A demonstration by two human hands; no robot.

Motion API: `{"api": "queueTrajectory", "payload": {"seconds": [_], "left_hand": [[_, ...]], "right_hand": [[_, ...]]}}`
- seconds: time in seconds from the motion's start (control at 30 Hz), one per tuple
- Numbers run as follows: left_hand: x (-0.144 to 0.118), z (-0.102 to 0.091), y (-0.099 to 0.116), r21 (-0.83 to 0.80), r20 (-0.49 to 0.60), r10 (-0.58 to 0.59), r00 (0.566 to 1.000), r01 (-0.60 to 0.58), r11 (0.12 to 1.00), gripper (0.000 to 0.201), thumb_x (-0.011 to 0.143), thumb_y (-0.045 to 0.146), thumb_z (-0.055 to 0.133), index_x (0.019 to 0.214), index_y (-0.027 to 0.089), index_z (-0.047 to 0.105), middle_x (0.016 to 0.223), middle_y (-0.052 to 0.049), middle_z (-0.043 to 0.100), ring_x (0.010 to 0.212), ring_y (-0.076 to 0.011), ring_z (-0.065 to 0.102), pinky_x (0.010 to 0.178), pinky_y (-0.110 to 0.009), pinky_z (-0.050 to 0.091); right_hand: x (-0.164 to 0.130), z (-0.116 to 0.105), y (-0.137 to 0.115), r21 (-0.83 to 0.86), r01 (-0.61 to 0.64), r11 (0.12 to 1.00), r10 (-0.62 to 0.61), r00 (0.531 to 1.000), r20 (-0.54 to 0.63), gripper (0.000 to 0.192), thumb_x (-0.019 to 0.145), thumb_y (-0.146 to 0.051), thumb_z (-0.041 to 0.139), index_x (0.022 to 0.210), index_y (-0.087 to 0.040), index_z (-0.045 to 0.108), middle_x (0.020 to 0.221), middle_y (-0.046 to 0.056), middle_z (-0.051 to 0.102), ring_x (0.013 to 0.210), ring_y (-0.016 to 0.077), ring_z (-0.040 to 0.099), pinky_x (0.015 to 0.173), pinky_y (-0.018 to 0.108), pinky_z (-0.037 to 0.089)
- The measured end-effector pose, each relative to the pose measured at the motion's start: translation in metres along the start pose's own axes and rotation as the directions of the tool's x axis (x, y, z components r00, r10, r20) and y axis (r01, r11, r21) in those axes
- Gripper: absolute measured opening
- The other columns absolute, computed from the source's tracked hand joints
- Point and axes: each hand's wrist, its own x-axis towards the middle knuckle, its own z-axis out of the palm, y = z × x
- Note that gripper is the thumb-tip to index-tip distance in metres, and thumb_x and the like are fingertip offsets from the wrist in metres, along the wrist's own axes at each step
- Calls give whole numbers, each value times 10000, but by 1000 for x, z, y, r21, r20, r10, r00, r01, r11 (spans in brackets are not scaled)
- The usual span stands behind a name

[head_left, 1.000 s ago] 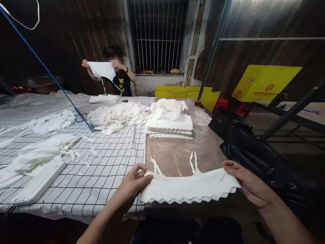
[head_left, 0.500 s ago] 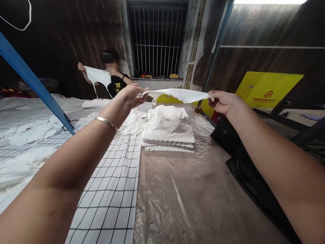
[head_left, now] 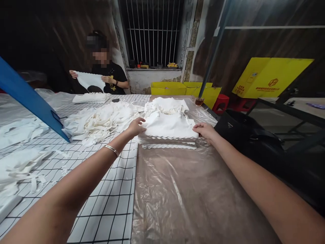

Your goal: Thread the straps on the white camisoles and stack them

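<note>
The top white cloth (head_left: 169,124) is pinched at its ends by the left hand (head_left: 135,126) and right hand (head_left: 205,130), with the pile (head_left: 167,144) under both grips.

Left hand (head_left: 135,126), right hand (head_left: 205,130) flank white garment stack (head_left: 169,130), touching edges

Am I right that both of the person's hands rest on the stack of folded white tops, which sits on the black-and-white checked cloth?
Not quite. Both hands, left hand and right hand, are at the stack of folded white tops, but the head view shows it on the clear plastic sheet over the brown surface, beside the checked cloth, not on it.
</note>
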Motion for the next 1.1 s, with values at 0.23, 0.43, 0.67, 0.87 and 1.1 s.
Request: {"api": "queueTrajectory", "payload": {"seconds": [0.23, 0.43, 0.67, 0.87, 1.1], "left_hand": [[0, 11, 4, 403, -42, 245, 969, -208, 891, 503, 846, 272, 631, 1334, 210, 526, 1474, -161, 404, 1295, -312, 469, 1018, -430, 431], [29, 28, -4, 572, 381, 267, 885, -452, 684, 626, 993, 484, 244, 1557, 224, 171, 1627, -58, 92, 1497, -253, 47, 1190, -484, 119], [56, 32, -9, 607, 307, 148, 940, -313, 730, 716, 972, 551, 184, 1564, 161, 84, 1628, -78, 31, 1498, -253, -6, 1185, -494, 134], [50, 35, -8, 629, 237, 131, 963, -254, 735, 706, 961, 580, 239, 1562, 228, 121, 1632, -62, 47, 1494, -306, -6, 1158, -569, 134], [-20, -12, -75, 515, -127, 334, 934, -226, 827, 265, 901, 308, 532, 1139, 220, 611, 1156, -77, 650, 1097, -252, 567, 982, -422, 368]], "right_hand": [[-9, 13, -4, -445, 202, 873, -263, 961, -80, 300, 782, -242, 690, 1075, -175, 676, 1175, 124, 605, 1136, 328, 532, 1008, 454, 424], [-1, 44, -15, -721, 419, 551, -266, 908, 325, 636, 1004, -488, 399, 1551, -212, 230, 1596, 68, 113, 1464, 285, 59, 1190, 472, 93], [37, 54, -22, -730, 331, 599, -106, 935, 337, 729, 1011, -565, 276, 1570, -134, 92, 1598, 79, 21, 1468, 257, -12, 1197, 465, 42], [28, 49, -21, -734, 360, 576, -175, 931, 320, 662, 1010, -503, 291, 1563, -167, 150, 1593, 83, 93, 1465, 283, 47, 1177, 548, 65], [-69, 2, 1, -572, 616, 541, -690, 714, 118, 599, 943, -465, 352, 1471, -181, 370, 1455, 163, 417, 1366, 361, 346, 1114, 598, 272]]}}
